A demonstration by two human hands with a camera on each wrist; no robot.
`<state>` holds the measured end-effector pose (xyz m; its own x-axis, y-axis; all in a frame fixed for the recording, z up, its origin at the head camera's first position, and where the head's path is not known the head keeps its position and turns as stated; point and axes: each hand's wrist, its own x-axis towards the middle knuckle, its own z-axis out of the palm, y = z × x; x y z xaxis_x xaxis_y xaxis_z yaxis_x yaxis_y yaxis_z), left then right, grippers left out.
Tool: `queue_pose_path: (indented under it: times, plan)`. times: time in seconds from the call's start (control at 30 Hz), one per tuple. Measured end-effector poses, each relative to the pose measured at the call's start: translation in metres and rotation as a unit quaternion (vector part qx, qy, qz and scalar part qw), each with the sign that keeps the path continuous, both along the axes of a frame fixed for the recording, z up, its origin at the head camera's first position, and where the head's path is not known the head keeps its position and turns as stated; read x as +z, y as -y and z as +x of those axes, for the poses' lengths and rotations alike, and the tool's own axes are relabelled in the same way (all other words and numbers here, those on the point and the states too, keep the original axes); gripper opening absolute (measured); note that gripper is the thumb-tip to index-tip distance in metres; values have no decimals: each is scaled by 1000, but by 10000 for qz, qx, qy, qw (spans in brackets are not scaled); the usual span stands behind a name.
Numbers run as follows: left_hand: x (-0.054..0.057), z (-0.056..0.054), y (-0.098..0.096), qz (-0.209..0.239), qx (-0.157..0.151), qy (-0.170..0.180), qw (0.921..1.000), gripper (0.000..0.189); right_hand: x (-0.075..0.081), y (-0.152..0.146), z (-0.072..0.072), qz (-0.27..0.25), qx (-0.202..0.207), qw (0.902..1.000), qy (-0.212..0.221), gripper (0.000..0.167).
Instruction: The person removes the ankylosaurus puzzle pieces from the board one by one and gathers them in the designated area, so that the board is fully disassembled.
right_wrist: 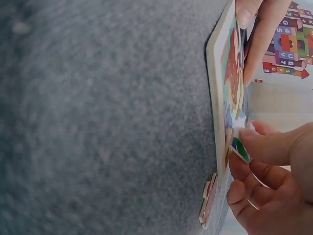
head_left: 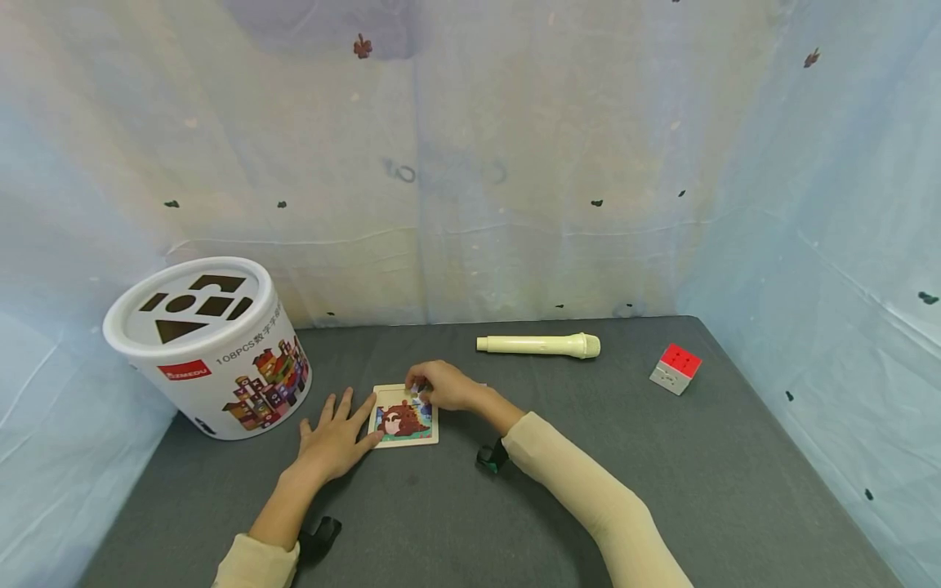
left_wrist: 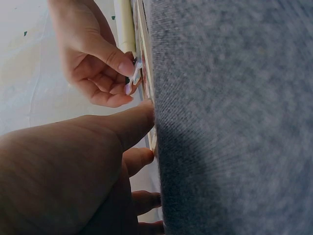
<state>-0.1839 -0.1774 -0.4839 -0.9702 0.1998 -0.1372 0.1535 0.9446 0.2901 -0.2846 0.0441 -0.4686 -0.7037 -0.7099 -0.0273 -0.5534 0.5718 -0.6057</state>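
Puzzle board (head_left: 388,391): lies flat on the table (head_left: 412,523), roughly at centre; square, pale wood-like frame with a raised rim, printed picture of a reddish-brown animal inside.

Left hand (head_left: 331,445): fingers spread; thumb touching the board's near left corner, index fingertip at its left edge, remaining fingers splayed over the table to the left.

Right hand (head_left: 444,386): pinching a small flat piece (right_wrist: 241,150) between thumb and fingers at the board's far right portion. Piece is thin, with a green patch and paler areas; whether it is seated in the board, cannot tell.

Loose piece (right_wrist: 209,200): thin, pale-edged, irregular outline, on the table just to the right of the board.

Table surface: grey, matte, woven-looking texture. Sleeves (head_left: 588,498) cream, smooth; a black strap (head_left: 319,539) at the left wrist.

Left: large white cylindrical tub (head_left: 220,376), glossy, printed with coloured blocks and a red label; its round lid (head_left: 147,328) has rectangular, circular, triangular and arched cut-outs.

Far, right of centre: cream microphone-shaped stick (head_left: 529,345), smooth barrel, ribbed bulbous head, lying lengthwise left to right.

Right: small cube (head_left: 675,369), red top face, whitish sides, grooved. Behind, a pale creased sheet (head_left: 515,122).
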Motion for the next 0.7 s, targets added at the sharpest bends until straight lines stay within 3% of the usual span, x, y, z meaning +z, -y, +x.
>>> queue_pose_path:
  times: [0.4,0.7]
  plan:
    - [-1,-1,0,43,10,6,10000,72,1,-1,0,-486,-81,9987,153,27]
    - [-1,0,1,101,-23,8,9999,72,2,-10,-2,-1280,-60,9893,703,22]
